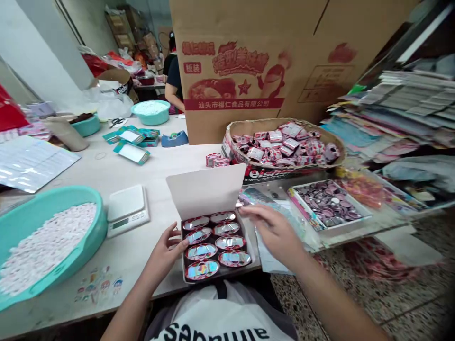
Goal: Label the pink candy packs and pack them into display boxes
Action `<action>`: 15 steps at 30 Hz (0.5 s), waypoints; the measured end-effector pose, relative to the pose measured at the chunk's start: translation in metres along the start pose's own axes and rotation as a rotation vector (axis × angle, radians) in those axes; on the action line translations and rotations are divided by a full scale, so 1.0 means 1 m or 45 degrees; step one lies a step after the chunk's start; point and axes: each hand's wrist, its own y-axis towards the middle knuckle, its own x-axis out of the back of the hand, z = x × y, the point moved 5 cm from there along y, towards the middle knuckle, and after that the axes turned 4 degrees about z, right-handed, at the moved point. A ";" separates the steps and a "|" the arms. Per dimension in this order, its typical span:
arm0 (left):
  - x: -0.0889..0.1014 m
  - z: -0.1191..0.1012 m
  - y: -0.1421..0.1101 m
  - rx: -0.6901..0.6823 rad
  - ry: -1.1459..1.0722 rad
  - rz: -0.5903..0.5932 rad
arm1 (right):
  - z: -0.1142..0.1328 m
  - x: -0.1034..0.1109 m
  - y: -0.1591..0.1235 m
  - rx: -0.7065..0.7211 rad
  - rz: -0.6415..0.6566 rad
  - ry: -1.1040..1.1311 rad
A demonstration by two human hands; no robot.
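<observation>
An open cardboard box (254, 239) with its white lid (208, 189) raised lies at the table's front edge. Inside it, several oval packs (201, 251) with shiny tops and red-patterned rims are set in two columns. My left hand (167, 246) grips the box's left wall, thumb over the edge beside a pack and fingers outside. At the box's right back corner, my right hand (275, 229) has its fingers stretched out, with nothing visible held. Whether its fingertips touch the box is unclear.
A teal basin (101, 213) of white pieces and a white scale (128, 208) stand left. Behind are a carton tray (234, 158) of packs and a large carton (199, 128). A shallow box (355, 222) of round pieces lies right. Another person (174, 85) stands farther back.
</observation>
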 end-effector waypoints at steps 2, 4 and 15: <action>-0.005 -0.002 0.009 0.059 -0.051 0.134 | -0.050 -0.023 0.017 -0.304 0.092 0.162; -0.007 -0.007 0.015 0.091 -0.102 0.260 | -0.087 -0.037 0.022 -0.541 0.064 0.396; -0.027 0.030 0.045 -0.031 -0.328 0.279 | -0.121 -0.045 0.014 -0.762 -0.002 0.442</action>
